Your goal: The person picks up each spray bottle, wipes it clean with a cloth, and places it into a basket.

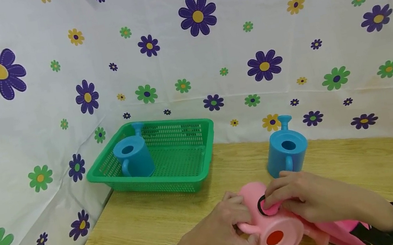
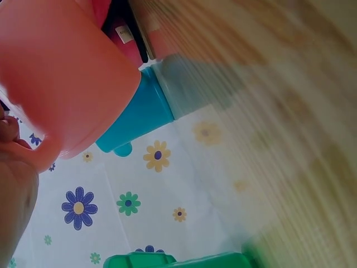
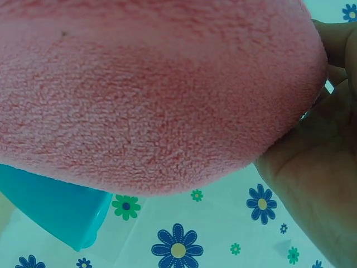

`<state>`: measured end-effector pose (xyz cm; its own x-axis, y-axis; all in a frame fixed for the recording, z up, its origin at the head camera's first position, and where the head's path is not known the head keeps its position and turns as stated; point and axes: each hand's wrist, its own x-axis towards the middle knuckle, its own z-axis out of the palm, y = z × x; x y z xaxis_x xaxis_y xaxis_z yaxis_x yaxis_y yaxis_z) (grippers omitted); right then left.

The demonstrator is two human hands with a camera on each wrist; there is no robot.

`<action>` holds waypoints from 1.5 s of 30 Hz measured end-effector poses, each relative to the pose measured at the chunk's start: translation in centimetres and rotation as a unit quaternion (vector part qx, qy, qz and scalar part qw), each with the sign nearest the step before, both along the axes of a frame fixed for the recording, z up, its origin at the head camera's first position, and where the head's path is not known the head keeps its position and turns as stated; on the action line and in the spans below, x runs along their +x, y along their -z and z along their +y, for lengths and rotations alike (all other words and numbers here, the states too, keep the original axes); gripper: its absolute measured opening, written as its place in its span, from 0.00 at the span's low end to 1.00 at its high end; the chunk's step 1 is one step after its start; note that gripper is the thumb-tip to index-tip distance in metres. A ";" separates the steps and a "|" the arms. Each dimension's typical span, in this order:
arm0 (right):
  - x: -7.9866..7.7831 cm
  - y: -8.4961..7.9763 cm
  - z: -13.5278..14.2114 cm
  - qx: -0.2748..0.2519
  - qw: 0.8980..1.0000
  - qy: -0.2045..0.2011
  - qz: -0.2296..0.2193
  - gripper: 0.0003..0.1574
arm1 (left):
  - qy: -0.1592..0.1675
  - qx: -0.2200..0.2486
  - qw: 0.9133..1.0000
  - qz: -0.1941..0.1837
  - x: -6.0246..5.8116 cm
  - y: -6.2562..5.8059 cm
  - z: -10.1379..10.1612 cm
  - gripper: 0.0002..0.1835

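A pink watering can (image 1: 253,192) is tilted in front of me, its top opening facing the head camera and its spout pointing right. My left hand (image 1: 224,225) grips it by the handle, which also shows in the left wrist view beside the can body (image 2: 72,72). With the fingers of my right hand (image 1: 308,194) I pinch a pink fluffy cloth (image 3: 156,111) with black edging and press it against the can's side. More of the cloth hangs below my right wrist, partly hidden by it.
Just beyond my right hand a blue watering can (image 1: 275,159) stands upright on the wooden table (image 1: 140,231). A green basket (image 1: 201,180) at the back left holds another blue watering can (image 1: 141,159). Flower-patterned white sheeting (image 1: 172,59) hangs behind and to the left.
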<state>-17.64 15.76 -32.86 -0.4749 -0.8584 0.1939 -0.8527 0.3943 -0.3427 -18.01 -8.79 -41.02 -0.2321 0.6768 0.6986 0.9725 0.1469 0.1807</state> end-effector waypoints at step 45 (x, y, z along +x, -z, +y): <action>-1.7 0.3 2.7 -0.080 0.995 0.002 -0.051 0.30 | 0.031 -0.038 0.993 -0.105 -0.4 0.5 -0.9 0.26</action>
<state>-19.33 18.48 -33.16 -0.5028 -0.8181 0.2791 -0.8085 0.3310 -0.4866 -18.41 -9.71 -41.49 -0.3244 0.7436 0.5846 0.9218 0.1100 0.3716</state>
